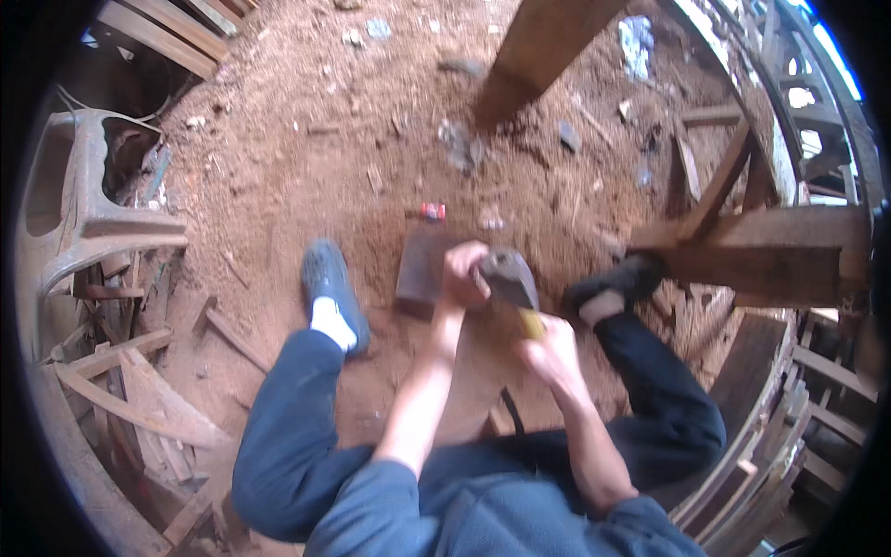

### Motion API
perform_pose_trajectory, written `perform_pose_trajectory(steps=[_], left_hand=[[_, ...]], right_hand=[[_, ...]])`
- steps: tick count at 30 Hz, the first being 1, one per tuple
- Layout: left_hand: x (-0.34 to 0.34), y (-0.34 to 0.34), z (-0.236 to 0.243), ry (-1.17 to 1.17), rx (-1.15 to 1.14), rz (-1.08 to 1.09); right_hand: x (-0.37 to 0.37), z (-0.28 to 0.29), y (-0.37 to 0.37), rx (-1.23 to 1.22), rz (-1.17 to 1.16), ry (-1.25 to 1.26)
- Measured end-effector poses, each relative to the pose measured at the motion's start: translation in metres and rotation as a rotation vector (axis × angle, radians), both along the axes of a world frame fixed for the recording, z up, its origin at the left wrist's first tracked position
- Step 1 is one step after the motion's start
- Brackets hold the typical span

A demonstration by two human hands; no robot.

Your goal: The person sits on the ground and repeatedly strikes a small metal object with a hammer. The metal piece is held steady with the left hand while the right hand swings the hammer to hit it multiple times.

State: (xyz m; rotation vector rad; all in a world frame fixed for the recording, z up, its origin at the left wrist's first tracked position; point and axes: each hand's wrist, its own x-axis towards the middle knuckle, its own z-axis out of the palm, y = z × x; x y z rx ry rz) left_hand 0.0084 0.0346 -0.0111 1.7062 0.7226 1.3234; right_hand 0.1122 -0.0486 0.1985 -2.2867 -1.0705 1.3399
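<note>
My right hand (pixel 548 348) grips the yellow handle (pixel 531 323) of a tool with a broad, dark metal head (pixel 509 277), apparently a hammer or axe. My left hand (pixel 464 274) is closed beside that head; what it holds is mostly hidden behind its fingers and the head. Both hands are over a dark rectangular block (pixel 418 269) on the reddish dirt, between my spread feet. A small red item (pixel 432 211) lies just beyond the block.
A large upright timber (pixel 529 65) stands ahead. Wooden beams (pixel 742 260) and frames are at the right. A grey plastic chair-like object (pixel 111 223) and scrap wood (pixel 121 381) are at the left. Wood chips and bits of litter (pixel 464 144) are scattered over the ground.
</note>
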Motion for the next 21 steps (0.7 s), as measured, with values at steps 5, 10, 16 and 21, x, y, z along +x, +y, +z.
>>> perform_pose_trajectory(steps=[5,10,16,21], left_hand=[[0.001,-0.008,-0.004,0.151,-0.107,0.128],[0.002,-0.009,-0.01,0.133,-0.067,0.171],[0.003,-0.016,-0.01,0.162,-0.184,0.051],[-0.01,-0.009,-0.011,0.157,-0.183,0.114]], right_hand=[[0.021,0.044,-0.029,0.644,-0.22,0.341],[-0.001,-0.029,-0.039,0.163,-0.206,0.247],[0.003,-0.081,-0.066,0.103,-0.085,0.185],[0.015,-0.052,-0.066,0.042,-0.32,0.429]])
